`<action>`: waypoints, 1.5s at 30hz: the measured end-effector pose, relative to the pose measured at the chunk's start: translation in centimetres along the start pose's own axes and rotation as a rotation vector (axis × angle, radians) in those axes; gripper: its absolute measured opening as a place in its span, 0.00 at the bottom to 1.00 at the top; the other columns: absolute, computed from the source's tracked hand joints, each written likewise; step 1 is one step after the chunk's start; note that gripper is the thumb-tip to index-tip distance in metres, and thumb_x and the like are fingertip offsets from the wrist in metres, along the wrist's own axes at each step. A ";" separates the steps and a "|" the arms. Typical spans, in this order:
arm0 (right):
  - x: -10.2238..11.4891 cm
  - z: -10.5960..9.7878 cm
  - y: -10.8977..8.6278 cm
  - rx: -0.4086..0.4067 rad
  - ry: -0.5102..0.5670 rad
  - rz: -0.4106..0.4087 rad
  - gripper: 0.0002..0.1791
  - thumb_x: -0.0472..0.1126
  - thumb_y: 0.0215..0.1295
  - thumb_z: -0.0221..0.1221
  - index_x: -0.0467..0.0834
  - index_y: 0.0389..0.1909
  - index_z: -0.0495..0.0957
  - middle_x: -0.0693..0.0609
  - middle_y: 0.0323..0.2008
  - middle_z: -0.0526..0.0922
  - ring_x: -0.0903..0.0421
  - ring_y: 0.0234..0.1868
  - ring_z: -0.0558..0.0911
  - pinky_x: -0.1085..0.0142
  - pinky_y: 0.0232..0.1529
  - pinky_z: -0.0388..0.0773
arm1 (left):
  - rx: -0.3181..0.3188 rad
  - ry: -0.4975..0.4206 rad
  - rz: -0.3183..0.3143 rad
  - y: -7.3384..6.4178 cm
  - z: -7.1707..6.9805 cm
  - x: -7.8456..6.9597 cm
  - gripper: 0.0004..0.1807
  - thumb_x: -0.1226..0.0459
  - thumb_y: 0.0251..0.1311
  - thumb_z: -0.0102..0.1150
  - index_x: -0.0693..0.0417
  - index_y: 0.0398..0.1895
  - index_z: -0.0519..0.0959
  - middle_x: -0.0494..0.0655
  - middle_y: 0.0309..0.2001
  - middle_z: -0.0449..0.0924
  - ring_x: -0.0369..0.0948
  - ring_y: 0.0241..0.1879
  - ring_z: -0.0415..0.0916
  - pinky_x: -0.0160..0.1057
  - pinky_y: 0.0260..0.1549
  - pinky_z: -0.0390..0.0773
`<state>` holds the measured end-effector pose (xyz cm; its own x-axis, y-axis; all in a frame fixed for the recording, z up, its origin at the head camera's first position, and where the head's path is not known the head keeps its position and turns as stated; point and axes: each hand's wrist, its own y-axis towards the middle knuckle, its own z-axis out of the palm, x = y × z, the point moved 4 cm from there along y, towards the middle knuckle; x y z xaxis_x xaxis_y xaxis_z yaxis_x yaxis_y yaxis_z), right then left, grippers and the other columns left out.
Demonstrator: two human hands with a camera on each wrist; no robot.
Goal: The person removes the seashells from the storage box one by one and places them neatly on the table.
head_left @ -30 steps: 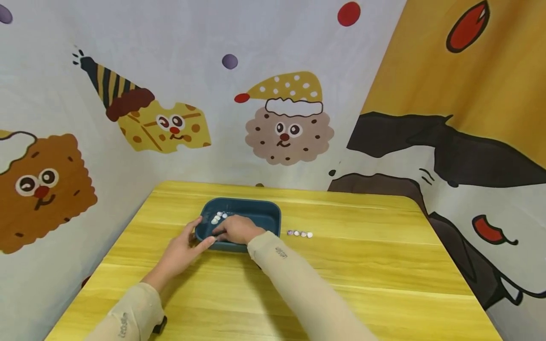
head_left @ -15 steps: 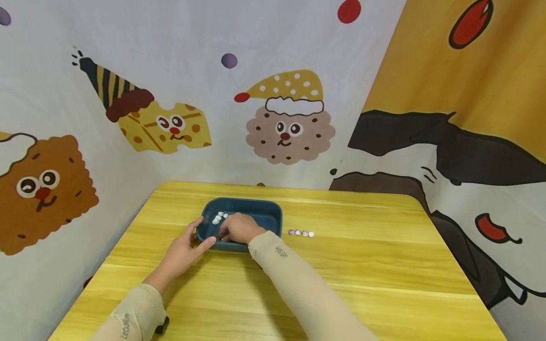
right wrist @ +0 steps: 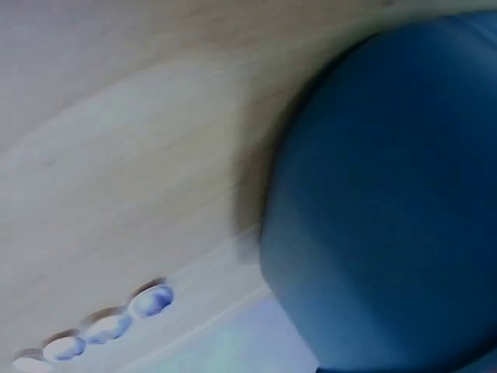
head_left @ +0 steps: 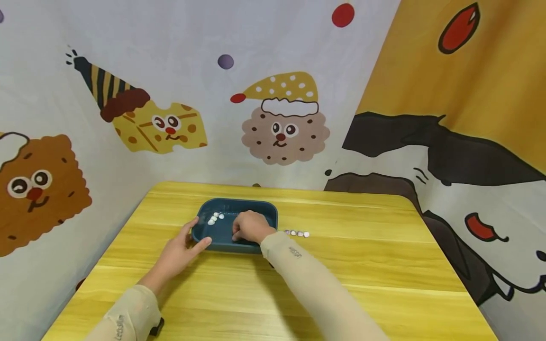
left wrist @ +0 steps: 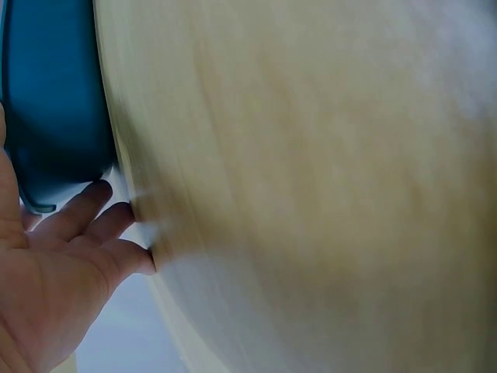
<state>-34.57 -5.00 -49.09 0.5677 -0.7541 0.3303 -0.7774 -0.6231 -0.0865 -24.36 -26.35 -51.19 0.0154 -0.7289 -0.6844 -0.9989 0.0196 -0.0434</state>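
A dark blue rectangular tray (head_left: 230,247) stands on the table, with several small white round pieces (head_left: 211,221) clustered in its back left part. My left hand (head_left: 174,255) holds the tray's left end, thumb at the front wall and fingers around the side. In the left wrist view, fingers of the left hand (left wrist: 62,287) lie by the blue wall (left wrist: 58,85). My right hand (head_left: 253,227) reaches down inside the tray with bent fingers; whether anything is between the fingertips is hidden. The right wrist view has the tray's outside (right wrist: 373,202) but not that hand.
Just right of the tray, a short row of small white and purplish round pieces (head_left: 300,234) lies on the yellow wood-grain table (head_left: 375,265). The same row (right wrist: 109,329) shows in the right wrist view. A printed cloth (head_left: 187,47) hangs behind the table.
My right hand has moved to the right inside the tray, away from the left hand. The left hand stays at the tray's left end. The head view has shifted slightly.
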 end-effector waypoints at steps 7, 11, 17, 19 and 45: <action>-2.1 -1.4 -1.0 -0.012 0.274 0.030 0.07 0.48 0.75 0.67 0.51 0.38 0.91 0.59 0.35 0.89 0.63 0.33 0.83 0.67 0.40 0.82 | 0.005 0.011 -0.006 0.0 0.0 -0.1 0.54 0.29 0.70 0.53 0.41 0.89 0.45 0.75 0.76 0.67 0.69 0.74 0.70 0.72 0.67 0.72; -2.8 -2.7 -1.9 -0.042 0.493 0.037 0.07 0.48 0.75 0.68 0.51 0.39 0.91 0.51 0.35 0.90 0.58 0.32 0.82 0.64 0.37 0.80 | 0.005 0.017 -0.005 0.1 0.0 -0.3 0.54 0.31 0.72 0.54 0.42 0.89 0.45 0.76 0.75 0.66 0.69 0.74 0.70 0.72 0.67 0.72; -4.5 -4.6 -3.6 -0.090 0.751 0.035 0.11 0.49 0.75 0.67 0.46 0.48 0.89 0.40 0.39 0.88 0.40 0.38 0.82 0.54 0.44 0.84 | 0.001 0.023 0.000 0.1 0.0 -0.3 0.54 0.31 0.72 0.54 0.44 0.89 0.45 0.76 0.75 0.67 0.69 0.73 0.70 0.72 0.67 0.72; -5.4 -5.3 -4.5 -0.095 0.800 0.046 0.12 0.49 0.76 0.66 0.48 0.52 0.88 0.41 0.41 0.88 0.33 0.44 0.82 0.47 0.50 0.85 | 0.001 0.028 -0.002 0.0 0.0 -0.2 0.53 0.31 0.73 0.54 0.44 0.89 0.45 0.76 0.75 0.66 0.70 0.74 0.69 0.73 0.67 0.72; -19.1 -4.9 -17.5 -0.267 0.414 0.458 0.09 0.49 0.70 0.71 0.49 0.38 0.94 0.50 0.34 0.93 0.59 0.23 0.71 0.65 0.28 0.70 | 0.002 0.036 0.018 -0.1 -0.1 -0.4 0.54 0.30 0.72 0.52 0.45 0.89 0.45 0.78 0.74 0.67 0.71 0.72 0.70 0.73 0.66 0.73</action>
<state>-33.18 21.32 -49.32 0.0548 -0.7549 0.6535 -0.9855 -0.1460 -0.0860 -24.30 -26.16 -50.88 -0.0040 -0.7529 -0.6581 -0.9989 0.0339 -0.0327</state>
